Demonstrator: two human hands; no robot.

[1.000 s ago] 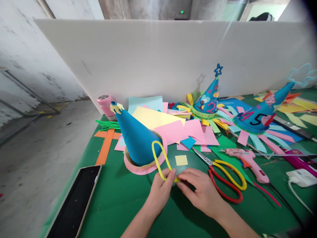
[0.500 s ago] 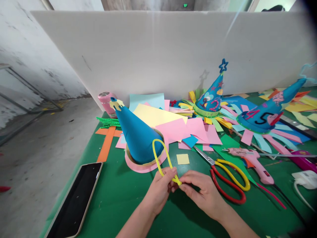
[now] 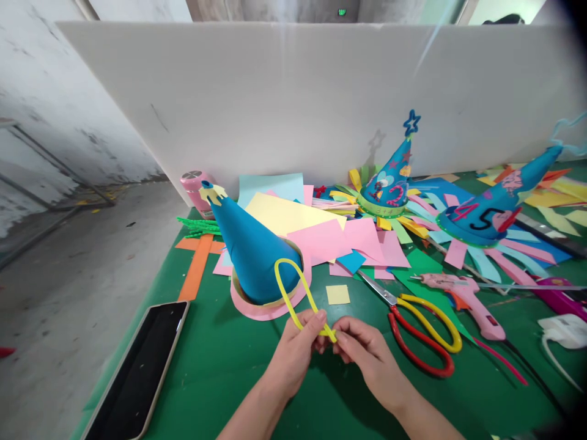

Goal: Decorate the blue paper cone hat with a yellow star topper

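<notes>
A yellow pipe cleaner (image 3: pixel 284 290), bent into a tall loop, is pinched between both hands over the front of the table. My left hand (image 3: pixel 300 342) is closed around the lower part of the loop. My right hand (image 3: pixel 362 345) pinches its crossed ends with thumb and forefinger. Just behind the loop, a blue paper cone hat (image 3: pixel 254 247) leans to the left, with a pink brim (image 3: pixel 268 313) round its base and a ragged pale yellow collar near the tip. A small pale yellow paper square (image 3: pixel 338 294) lies beyond my right hand.
Scissors (image 3: pixel 424 330) and a pink glue gun (image 3: pixel 468 299) with its cord lie to the right. A phone (image 3: pixel 137 366) rests at the left edge. Two decorated hats (image 3: pixel 387 183) and coloured paper sheets (image 3: pixel 316 241) stand or lie before a white board (image 3: pixel 284 98).
The top of the yellow loop has swung slightly to the left. Both hands keep hold of the pipe cleaner, with the right fingers shifting a little at its ends.
</notes>
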